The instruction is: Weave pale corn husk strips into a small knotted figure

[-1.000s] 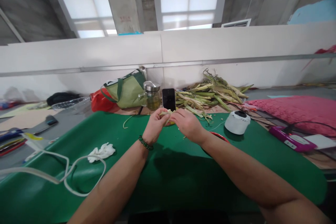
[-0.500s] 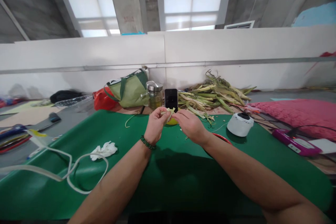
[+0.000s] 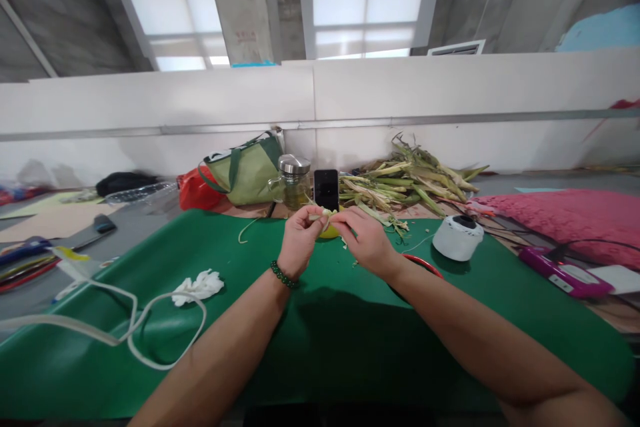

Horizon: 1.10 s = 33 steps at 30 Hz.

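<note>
My left hand pinches a small pale green piece of plant stalk between thumb and fingers. At the other end of the piece, the fingertips of my right hand are closed on it too. Just behind and below the fingers shows part of a yellow object, perhaps a bowl; my hands hide most of it. A black phone stands upright right behind. To its right lies a heap of green and dried stalks, with small scraps near its front edge.
A green mat covers the table. At left lie crumpled tissue and a white cable. Behind stand a glass jug and a green bag. To the right are a white roll, a red-rimmed object and a purple power strip.
Both hands have shifted slightly, and the right fingers have spread a little while still touching the stalk piece. The piece has turned a little. Everything else stays put.
</note>
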Motion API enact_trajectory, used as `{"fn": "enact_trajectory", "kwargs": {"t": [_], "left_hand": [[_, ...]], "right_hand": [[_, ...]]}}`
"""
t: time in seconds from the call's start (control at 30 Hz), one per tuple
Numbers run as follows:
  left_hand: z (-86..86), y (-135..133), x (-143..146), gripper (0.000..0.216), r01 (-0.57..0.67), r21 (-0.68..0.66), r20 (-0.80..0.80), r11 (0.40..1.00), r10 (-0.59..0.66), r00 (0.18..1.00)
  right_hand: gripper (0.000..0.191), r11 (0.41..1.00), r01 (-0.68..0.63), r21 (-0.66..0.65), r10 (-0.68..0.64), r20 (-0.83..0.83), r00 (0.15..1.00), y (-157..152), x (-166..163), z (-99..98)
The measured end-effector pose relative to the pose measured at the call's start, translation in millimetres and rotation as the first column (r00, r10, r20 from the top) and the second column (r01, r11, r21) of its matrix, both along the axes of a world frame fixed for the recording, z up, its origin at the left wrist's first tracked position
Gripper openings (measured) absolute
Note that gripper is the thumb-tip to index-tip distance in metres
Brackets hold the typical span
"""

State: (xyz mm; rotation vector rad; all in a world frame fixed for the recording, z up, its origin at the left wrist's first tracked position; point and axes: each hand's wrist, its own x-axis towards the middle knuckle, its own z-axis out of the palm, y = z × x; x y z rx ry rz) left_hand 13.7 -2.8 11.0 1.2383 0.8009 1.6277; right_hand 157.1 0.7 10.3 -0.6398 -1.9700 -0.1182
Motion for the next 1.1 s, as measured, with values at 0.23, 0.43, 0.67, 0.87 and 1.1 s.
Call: {"fn": "enact_trajectory", "kwargs": {"t": [0.23,0.43,0.67,0.87,1.1], "left_hand": [[4.0,-2.1,-2.9,0.020,0.134,-0.027,-0.179,0.991,-0.136,0.974],[6.6,-1.4,-5.7,0.013,0.147,0.046,-0.307,0.988,-0.126,0.943],[2.9,-1.4,-3.2,0.009,0.066,0.150,-0.426,0.986,0.005,0.905],[0.4,-3.0,0.0,0.013,0.036,0.168,-0.386,0.985,0.032,0.922],[0.4,-5.0,1.6,0.020,0.033,0.150,-0.301,0.988,0.014,0.954]], "right_hand": [[0.011,0.922,-0.112,-0.371,0.011,-0.263,0.965,4.9,0.9,3.5],[0.014,0.925,-0.108,-0.364,0.049,-0.167,0.985,6.2,6.4,8.3],[0.018,0.988,-0.010,-0.156,0.004,-0.040,0.999,1.9,7.5,7.3],[0.018,0.996,0.015,-0.091,-0.019,-0.043,0.999,1.1,5.3,5.1],[0.025,0.982,-0.034,-0.186,0.001,-0.172,0.985,1.0,2.2,2.2]]}}
